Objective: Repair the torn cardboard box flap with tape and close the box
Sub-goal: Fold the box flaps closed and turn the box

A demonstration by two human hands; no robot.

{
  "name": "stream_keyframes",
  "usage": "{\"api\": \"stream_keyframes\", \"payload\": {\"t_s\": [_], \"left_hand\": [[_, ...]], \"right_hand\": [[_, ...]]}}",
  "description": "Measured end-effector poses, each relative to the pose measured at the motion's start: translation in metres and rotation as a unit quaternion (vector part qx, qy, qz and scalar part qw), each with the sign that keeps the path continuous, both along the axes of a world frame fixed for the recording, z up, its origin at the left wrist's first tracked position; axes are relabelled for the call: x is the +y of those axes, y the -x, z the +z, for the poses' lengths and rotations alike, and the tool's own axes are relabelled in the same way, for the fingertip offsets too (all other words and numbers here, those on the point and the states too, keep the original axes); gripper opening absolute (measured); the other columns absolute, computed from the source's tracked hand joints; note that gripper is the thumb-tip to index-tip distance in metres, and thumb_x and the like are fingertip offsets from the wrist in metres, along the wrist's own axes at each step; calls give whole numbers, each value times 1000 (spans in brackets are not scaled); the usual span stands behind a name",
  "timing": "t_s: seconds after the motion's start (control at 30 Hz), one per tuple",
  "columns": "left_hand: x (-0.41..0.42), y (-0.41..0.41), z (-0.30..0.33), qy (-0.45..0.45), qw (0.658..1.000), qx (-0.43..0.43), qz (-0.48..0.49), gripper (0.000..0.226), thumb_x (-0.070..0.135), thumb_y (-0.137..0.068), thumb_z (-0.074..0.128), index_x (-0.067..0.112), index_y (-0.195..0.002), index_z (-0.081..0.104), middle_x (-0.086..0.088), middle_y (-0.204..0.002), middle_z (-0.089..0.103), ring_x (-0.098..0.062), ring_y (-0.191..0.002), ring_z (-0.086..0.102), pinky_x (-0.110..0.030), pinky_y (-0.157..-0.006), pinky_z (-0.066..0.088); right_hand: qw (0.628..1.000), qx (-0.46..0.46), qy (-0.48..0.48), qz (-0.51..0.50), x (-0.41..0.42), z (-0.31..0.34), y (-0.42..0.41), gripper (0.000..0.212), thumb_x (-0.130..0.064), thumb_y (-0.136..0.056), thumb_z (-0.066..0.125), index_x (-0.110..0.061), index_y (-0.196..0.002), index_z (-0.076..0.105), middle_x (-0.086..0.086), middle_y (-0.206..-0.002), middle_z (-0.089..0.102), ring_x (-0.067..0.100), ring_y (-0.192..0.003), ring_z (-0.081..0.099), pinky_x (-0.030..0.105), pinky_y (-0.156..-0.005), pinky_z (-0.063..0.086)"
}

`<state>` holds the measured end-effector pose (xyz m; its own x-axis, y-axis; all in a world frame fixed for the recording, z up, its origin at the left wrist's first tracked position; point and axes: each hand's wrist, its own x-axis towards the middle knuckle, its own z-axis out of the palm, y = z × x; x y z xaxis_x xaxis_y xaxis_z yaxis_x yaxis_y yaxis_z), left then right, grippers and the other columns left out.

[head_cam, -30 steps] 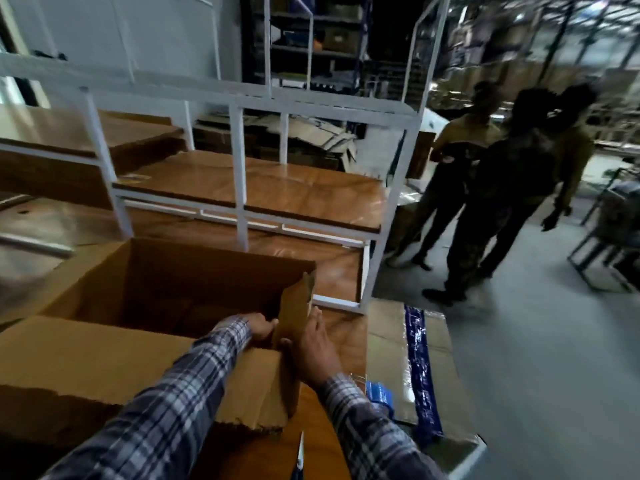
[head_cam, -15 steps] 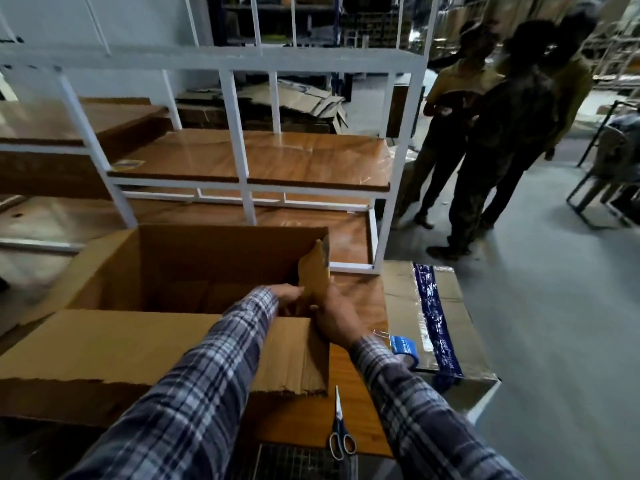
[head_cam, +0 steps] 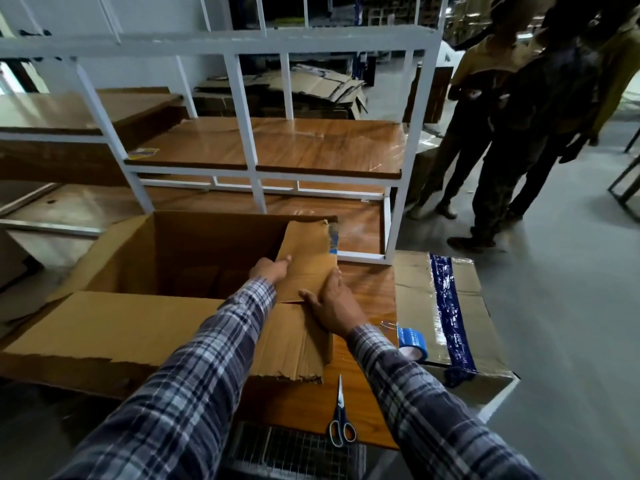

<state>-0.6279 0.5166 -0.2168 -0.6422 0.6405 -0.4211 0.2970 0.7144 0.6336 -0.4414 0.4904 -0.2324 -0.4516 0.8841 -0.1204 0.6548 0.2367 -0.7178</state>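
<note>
An open cardboard box [head_cam: 114,258] stands on the wooden table, its near flap [head_cam: 114,327] folded outward with a ragged torn edge. The right side flap [head_cam: 308,251] leans in over the opening, with bits of blue tape at its far corner. My left hand [head_cam: 270,268] holds this flap's inner edge, fingers curled round it. Against the flap's outer base lies my right hand [head_cam: 329,303], pressing with straight fingers. A roll of blue tape [head_cam: 412,341] rests on the table to the right of my right wrist. Scissors [head_cam: 341,417] lie near the table's front edge.
A second box [head_cam: 485,327], sealed with blue tape, stands at the right end of the table. White metal shelving [head_cam: 242,98] with wooden boards rises behind the box. People stand on the grey floor at the upper right. A wire grid [head_cam: 287,452] sits below the table's front edge.
The right side flap has swung from upright to leaning inward over the opening, both hands moving with it. The camera has tilted down, bringing the scissors and tape roll further into view.
</note>
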Motion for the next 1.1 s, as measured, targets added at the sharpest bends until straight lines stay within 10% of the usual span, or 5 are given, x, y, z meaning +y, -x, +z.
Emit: {"api": "stream_keyframes", "payload": {"t_s": [0.23, 0.37, 0.9, 1.1], "left_hand": [[-4, 5, 1, -94, 994, 4, 48, 38, 52, -97, 64, 14, -97, 68, -12, -122, 69, -34, -113, 64, -40, -94, 50], [-8, -4, 4, -87, 995, 13, 38, 50, 52, -98, 62, 9, -123, 68, -12, -124, 67, -35, -117, 63, -41, -91, 48], [-11, 4, 6, -108, 993, -5, 41, 46, 49, -96, 67, 13, -124, 71, -9, -121, 69, -29, -111, 65, -40, -89, 52], [-17, 18, 14, -95, 994, 46, -22, 37, 38, -102, 61, 15, -129, 70, -8, -128, 68, -29, -119, 63, -45, -105, 51]], "right_hand": [[999, -15, -35, 6, -6, -5, 3, 106, -70, -99, 45, -2, -165, -3, 19, -174, 7, 33, -158, 23, 46, -127, 27], [999, -19, -28, 2, -5, -7, 1, 111, -74, -98, 44, -2, -165, -8, 19, -175, 3, 32, -159, 19, 46, -127, 25], [1000, -23, -12, -3, -6, -7, 2, 110, -77, -95, 42, -8, -165, -8, 17, -175, 7, 32, -157, 27, 50, -124, 32], [996, -71, -54, 14, -2, -9, 7, 106, -75, -100, 33, -2, -164, -9, 21, -173, -9, 33, -162, 0, 49, -132, 10]]}}
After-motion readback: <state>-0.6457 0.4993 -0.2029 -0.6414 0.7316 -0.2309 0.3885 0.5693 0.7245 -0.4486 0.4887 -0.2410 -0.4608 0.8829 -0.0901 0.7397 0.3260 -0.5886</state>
